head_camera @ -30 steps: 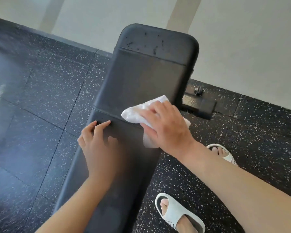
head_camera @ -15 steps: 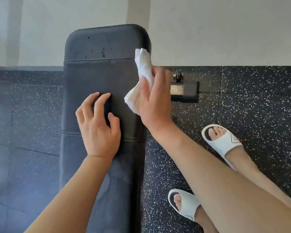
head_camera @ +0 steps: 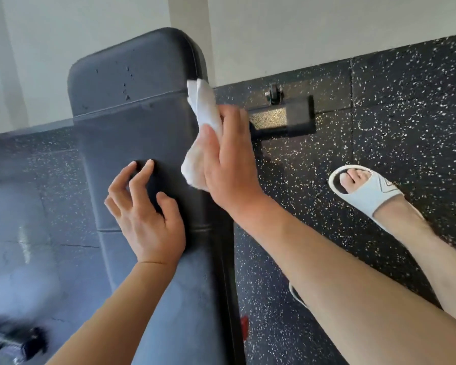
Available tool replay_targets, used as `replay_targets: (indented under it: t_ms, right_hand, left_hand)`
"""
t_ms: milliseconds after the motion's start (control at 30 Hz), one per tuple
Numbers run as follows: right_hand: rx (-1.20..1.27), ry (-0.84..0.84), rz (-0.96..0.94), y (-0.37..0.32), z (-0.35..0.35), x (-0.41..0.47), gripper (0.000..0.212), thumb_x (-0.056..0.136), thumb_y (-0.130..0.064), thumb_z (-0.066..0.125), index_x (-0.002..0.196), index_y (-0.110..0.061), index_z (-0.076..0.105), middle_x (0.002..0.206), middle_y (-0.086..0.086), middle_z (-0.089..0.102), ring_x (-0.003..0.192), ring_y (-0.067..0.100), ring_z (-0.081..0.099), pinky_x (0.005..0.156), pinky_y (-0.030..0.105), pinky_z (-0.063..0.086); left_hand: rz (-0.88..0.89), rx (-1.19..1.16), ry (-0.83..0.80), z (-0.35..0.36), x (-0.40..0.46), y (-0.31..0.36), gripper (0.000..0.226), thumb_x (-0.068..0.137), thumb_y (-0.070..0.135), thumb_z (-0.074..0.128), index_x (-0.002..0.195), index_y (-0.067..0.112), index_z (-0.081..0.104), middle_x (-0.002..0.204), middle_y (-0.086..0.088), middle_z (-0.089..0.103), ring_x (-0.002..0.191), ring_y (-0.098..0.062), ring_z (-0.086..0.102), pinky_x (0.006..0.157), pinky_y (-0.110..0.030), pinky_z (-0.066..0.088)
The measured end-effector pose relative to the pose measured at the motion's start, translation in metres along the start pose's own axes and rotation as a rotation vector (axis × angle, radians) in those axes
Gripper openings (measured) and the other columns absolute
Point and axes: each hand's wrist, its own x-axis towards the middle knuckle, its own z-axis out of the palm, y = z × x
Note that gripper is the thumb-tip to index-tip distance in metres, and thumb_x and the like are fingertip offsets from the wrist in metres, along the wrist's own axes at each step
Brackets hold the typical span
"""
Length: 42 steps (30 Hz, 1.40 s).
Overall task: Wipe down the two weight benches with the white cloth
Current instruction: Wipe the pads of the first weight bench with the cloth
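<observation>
A: What's at the far left?

B: Dark speckled floor [head_camera: 32, 196], with some blurred dark equipment [head_camera: 13, 341] at the bottom left corner; I cannot tell what it is. A pale wall [head_camera: 90, 27] runs along the top.

A: And the bench?

B: The black weight bench [head_camera: 142, 127] runs from the bottom of the view up to the wall, with seams across its padding and small nicks near the far end.

A: Where's the left hand?

B: The left hand [head_camera: 145, 217] lies on the bench top, empty, fingers spread and slightly arched, fingertips and thumb touching the pad.

A: The cloth?

B: The white cloth [head_camera: 203, 119] is bunched against the bench's right edge, near the far seam. The right hand [head_camera: 229, 162] presses it there, palm toward the bench side, thumb and fingers wrapped over it. One end of the cloth sticks up past the fingertips.

A: Further right?

B: A black metal foot [head_camera: 282, 119] of the bench frame lies on the floor just beyond that hand, with a small wheel [head_camera: 274, 93] on it. A foot in a white slide sandal [head_camera: 366, 191] stands on the floor, well apart from the bench. The edge of a second sandal [head_camera: 296, 296] peeks from under the right forearm.
</observation>
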Motion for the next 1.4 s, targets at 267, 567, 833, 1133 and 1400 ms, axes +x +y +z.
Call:
replay_targets:
  t_ms: [267,567,833,1133,1400]
  right_hand:
    - [-0.108,-0.144,-0.072,-0.005,-0.012,-0.025,0.026,0.103,-0.02,0.05,0.123,-0.004,0.055,0.114,0.007,0.048,0.102,0.027,0.049,0.092,0.046,0.046]
    - [-0.51,-0.391,-0.475,-0.013,-0.034,-0.036,0.015,0.094,-0.015,0.061,0.105,-0.007,0.069,0.103,0.014,0.058,0.09,0.034,0.051,0.076,0.047,0.046]
    - [-0.701,-0.688,-0.933,-0.052,0.049,0.044,0.025,0.073,-0.018,0.073,0.098,-0.013,0.07,0.108,0.011,0.063,0.087,0.029,0.052,0.068,0.04,0.036]
    - [-0.787,-1.069,-1.091,-0.078,0.114,0.069,0.032,0.101,-0.04,0.053,0.113,-0.015,0.066,0.117,0.008,0.06,0.099,0.028,0.053,0.077,0.043,0.044]
    - [-0.694,-1.139,-1.136,-0.088,0.149,0.068,0.036,0.1,-0.046,0.059,0.102,-0.012,0.072,0.103,0.009,0.063,0.089,0.029,0.053,0.079,0.042,0.044]
  left_hand:
    - [-0.02,-0.006,-0.019,0.0,0.001,-0.001,0.054,0.089,0.018,0.045,0.141,0.027,0.057,0.151,0.0,0.045,0.125,-0.032,0.044,0.108,-0.048,0.041]
    - [-0.005,-0.015,-0.015,0.002,0.003,-0.004,0.048,0.093,0.02,0.05,0.141,0.024,0.057,0.151,0.0,0.047,0.128,-0.029,0.046,0.112,-0.054,0.038]
    - [-0.275,-0.068,0.124,-0.006,0.002,0.0,0.052,0.083,0.021,0.058,0.132,0.004,0.054,0.145,-0.014,0.05,0.128,-0.034,0.046,0.115,-0.026,0.024]
    - [-0.328,-0.07,0.139,-0.004,0.001,-0.001,0.048,0.087,0.026,0.059,0.128,0.001,0.059,0.143,-0.018,0.05,0.129,-0.041,0.048,0.116,-0.053,0.036]
    - [-0.381,-0.126,0.115,-0.011,0.004,-0.001,0.053,0.082,0.028,0.065,0.126,0.0,0.059,0.141,-0.018,0.055,0.128,-0.042,0.051,0.124,-0.052,0.03]
